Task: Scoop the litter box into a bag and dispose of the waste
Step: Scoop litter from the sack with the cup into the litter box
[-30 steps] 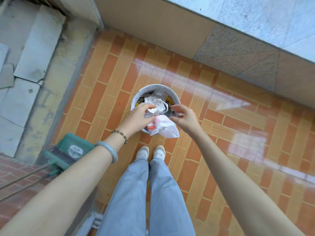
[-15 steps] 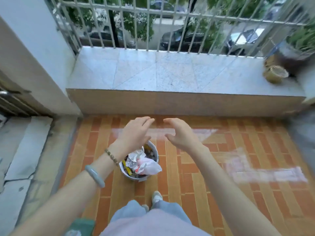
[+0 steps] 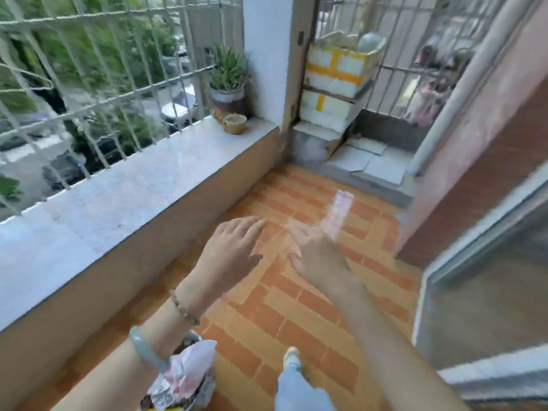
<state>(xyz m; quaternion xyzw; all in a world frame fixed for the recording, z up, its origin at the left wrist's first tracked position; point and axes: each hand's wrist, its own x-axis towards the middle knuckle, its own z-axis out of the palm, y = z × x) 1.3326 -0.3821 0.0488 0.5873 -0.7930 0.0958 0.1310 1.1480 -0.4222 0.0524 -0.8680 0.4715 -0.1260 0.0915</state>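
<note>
Orange floor [image 3: 296, 307]: glossy tiles in a brick pattern, streaked with pale glare
Ledge [image 3: 118, 209]: flat slab of speckled grey stone, tan face below
Bag [image 3: 189, 369]: crumpled white plastic with red marks, bunched in the round bin [image 3: 194, 337], low left beneath the left forearm
Left hand [image 3: 234, 250]: fingers [image 3: 252, 225] straight, spread, holding nothing, well apart from the bag
Right hand [image 3: 317, 256]: fingers blurred, loosely spread, empty, above bare tiles
</note>
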